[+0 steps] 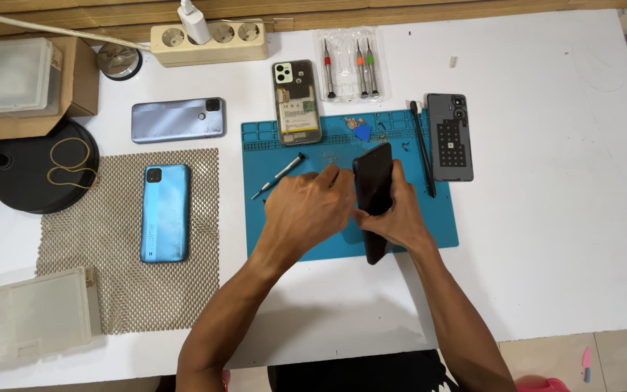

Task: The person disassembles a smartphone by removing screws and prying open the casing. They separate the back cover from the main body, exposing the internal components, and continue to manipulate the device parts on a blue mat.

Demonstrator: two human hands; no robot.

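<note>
Black smartphone (pixel 373 199): held on edge above blue repair mat (pixel 429 225), right hand (pixel 397 218) fingers wrapped round it for steadiness; left hand (pixel 306 210) fingers curled at its side edge. Screwdriver (pixel 277 176) nearby on the mat.

Both hands, left (pixel 306 214) and right (pixel 397 218), hold a phone (pixel 373 196) over the mat (pixel 429 218); a screwdriver (pixel 277 176) lies left, a back cover (pixel 449 136) right.
</note>
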